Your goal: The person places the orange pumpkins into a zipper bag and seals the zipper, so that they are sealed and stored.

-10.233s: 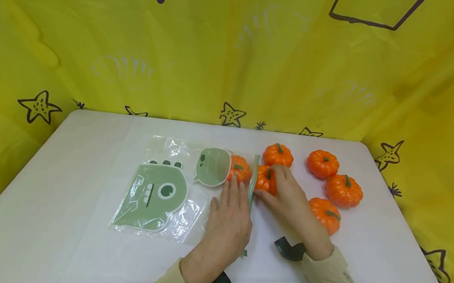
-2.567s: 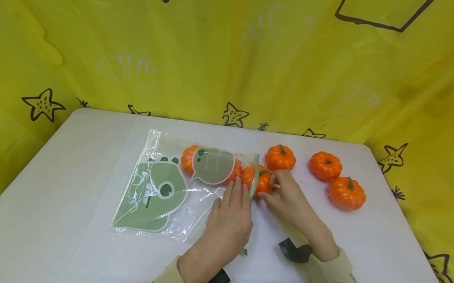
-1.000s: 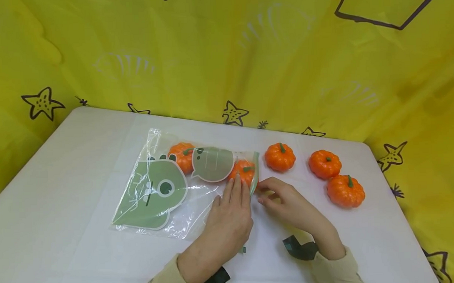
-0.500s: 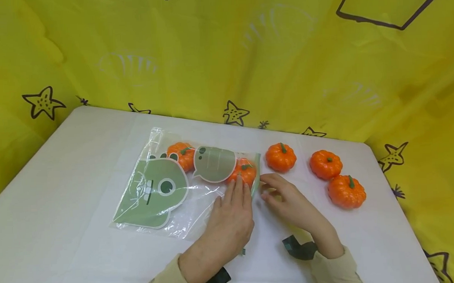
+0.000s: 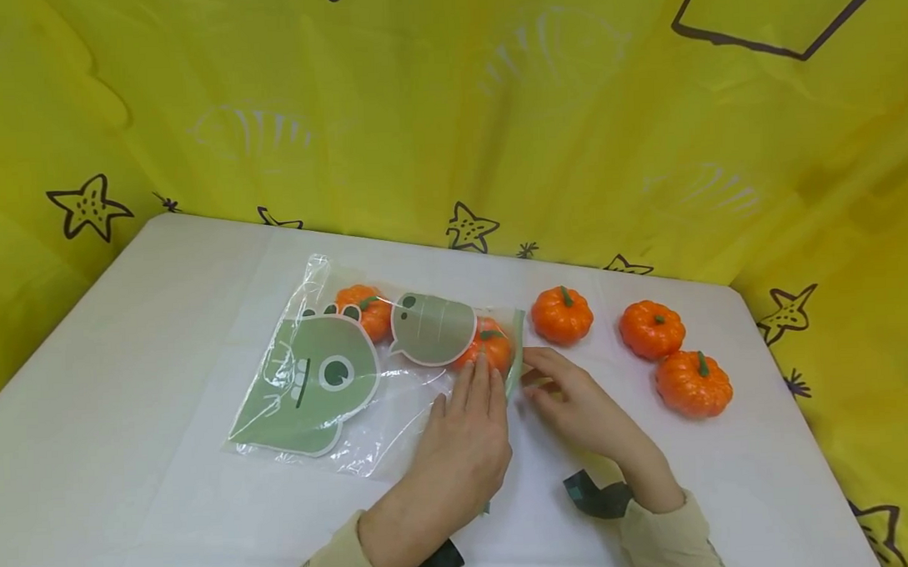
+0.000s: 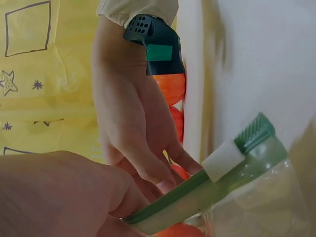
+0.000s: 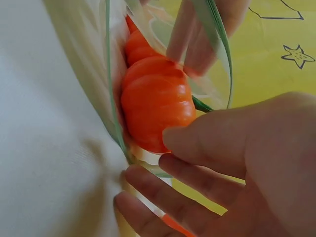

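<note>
Partly, the outstretched left hand (image 5: 462,446) hides one bagged pumpkin (image 5: 500,347), the relaxed right hand (image 5: 582,408) alongside

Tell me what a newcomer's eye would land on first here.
Probably the bright orange pumpkins, three loose on the right of the white table in the head view and others showing through the clear bag left of them. Next, likely the big green one-eyed cartoon face printed at the bag's left end. Behind the table, the vivid yellow cloth with its dark starfish drawings also pulls the eye.
</note>
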Available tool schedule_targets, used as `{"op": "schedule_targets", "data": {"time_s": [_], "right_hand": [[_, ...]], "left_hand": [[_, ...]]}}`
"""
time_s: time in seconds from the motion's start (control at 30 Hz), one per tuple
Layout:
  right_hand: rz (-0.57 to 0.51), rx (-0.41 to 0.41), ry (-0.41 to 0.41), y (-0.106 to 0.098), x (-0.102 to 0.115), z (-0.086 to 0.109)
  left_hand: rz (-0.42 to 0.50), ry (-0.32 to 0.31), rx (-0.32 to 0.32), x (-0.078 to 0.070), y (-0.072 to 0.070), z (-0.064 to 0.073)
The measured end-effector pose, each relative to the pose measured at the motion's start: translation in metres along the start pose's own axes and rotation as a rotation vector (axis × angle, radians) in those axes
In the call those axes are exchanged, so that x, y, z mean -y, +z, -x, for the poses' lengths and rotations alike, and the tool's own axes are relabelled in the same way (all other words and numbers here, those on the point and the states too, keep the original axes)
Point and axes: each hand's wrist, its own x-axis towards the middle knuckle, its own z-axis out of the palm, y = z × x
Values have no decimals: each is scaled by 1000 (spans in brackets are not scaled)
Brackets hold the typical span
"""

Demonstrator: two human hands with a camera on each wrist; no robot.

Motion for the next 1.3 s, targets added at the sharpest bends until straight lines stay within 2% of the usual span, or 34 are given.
{"op": "schedule_targets", "data": {"time_s": [0.27,0.47,0.57,0.73,0.87,1.07,1.3], "right_hand": [[4,17,-23,1,-3,-1],[-26,13,11,0,-6,0],[-37,24,-7,0,-6,-1],[-46,51,-49,3,-5,-3],[-36,62,-36,3,-8,-3],[-42,-11,59,-7,-12,-3],[42,-155,114,-16,-11,0]], "left_hand": [[16,-4,30,0,0,-1],[54,12,42,0,-2,-1],[62,22,44,0,-3,-1],[93,29,95,1,-5,-1],[103,19,111,3,-5,-1],[52,12,60,3,-3,-1],[39,-2,35,3,1,0]]}}
